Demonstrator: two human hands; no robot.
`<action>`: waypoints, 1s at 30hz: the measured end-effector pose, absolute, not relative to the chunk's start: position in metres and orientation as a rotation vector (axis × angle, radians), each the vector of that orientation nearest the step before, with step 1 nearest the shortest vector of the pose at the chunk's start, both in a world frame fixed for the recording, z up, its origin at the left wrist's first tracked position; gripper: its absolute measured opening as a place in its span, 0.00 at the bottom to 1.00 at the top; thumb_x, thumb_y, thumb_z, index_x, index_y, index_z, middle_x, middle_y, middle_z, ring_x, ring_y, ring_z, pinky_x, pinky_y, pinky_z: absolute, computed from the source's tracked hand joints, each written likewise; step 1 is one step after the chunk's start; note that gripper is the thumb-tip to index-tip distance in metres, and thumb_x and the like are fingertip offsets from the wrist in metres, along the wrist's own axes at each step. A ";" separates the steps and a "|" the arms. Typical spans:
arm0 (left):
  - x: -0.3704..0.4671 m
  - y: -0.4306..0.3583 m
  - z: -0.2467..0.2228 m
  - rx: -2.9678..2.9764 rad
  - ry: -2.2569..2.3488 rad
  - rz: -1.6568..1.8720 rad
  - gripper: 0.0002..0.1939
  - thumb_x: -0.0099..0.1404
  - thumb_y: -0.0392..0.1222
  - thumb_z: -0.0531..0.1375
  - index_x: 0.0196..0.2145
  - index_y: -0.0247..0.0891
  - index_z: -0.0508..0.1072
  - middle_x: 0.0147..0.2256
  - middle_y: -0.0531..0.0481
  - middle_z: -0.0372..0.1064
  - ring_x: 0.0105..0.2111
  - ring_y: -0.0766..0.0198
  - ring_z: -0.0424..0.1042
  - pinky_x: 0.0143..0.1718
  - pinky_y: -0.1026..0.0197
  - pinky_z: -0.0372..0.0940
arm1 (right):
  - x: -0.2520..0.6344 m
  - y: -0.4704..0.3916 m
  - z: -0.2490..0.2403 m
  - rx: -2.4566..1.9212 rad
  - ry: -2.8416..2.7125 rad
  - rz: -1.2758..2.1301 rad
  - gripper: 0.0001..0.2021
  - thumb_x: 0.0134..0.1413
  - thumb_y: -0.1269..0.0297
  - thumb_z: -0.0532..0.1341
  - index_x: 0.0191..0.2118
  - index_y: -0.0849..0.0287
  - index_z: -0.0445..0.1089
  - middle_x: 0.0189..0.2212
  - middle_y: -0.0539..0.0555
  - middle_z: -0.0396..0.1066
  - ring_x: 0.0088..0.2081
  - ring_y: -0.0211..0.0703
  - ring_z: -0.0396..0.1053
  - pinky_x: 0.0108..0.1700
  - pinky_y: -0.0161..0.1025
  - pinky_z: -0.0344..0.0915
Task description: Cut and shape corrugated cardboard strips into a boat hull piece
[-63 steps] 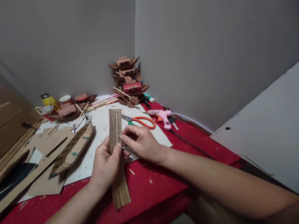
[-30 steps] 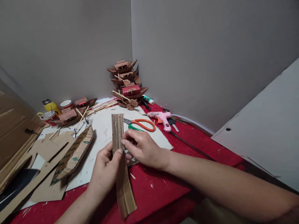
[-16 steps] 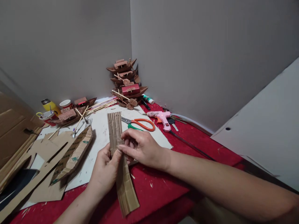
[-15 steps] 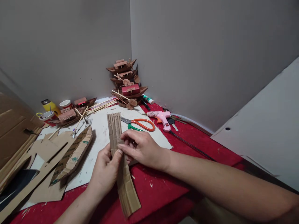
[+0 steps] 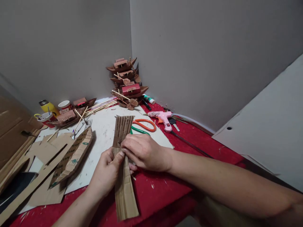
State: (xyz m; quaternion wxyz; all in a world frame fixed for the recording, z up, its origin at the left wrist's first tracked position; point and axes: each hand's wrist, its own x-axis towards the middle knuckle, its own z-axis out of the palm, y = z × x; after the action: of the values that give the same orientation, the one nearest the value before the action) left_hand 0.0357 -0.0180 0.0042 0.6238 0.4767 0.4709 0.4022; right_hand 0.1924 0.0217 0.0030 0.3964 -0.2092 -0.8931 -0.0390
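A long strip of corrugated cardboard (image 5: 126,195) hangs between my hands over the front of the table. Its upper part shows darker ridges, and the lower part is smoother and paler. My left hand (image 5: 110,168) grips the strip's left edge near the middle, thumb on top. From the right, my right hand (image 5: 144,151) pinches the strip at the boundary of the ridged part, its fingertips close to the left thumb. Scissors with orange and green handles (image 5: 148,124) lie just beyond, their blades hidden behind the strip.
A cardboard boat hull (image 5: 77,157) rests at left on flat cardboard pieces (image 5: 48,189). A pink glue gun (image 5: 167,119) lies at right with its cord. Stacked model boats (image 5: 131,90) stand in the corner, near thin sticks (image 5: 101,106). Cups and a yellow bottle (image 5: 49,107) are back left.
The strip's upper end has shifted right and turned to show darker ridges, now covering the scissor blades. Its lower end has swung slightly left. My right fingers have curled over the strip.
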 end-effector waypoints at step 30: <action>0.040 -0.019 0.000 1.146 1.138 0.921 0.17 0.60 0.53 0.59 0.34 0.34 0.69 0.24 0.47 0.74 0.19 0.66 0.70 0.21 0.65 0.65 | 0.194 0.028 0.003 -0.672 -2.092 0.100 0.05 0.57 0.73 0.54 0.32 0.62 0.66 0.28 0.55 0.66 0.30 0.40 0.64 0.32 0.35 0.62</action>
State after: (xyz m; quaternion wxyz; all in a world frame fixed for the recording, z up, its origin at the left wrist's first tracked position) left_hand 0.0399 -0.0186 0.0000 0.5982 0.4940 0.4904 0.3970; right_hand 0.1941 0.0280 0.0030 0.4536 -0.2722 -0.8477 0.0407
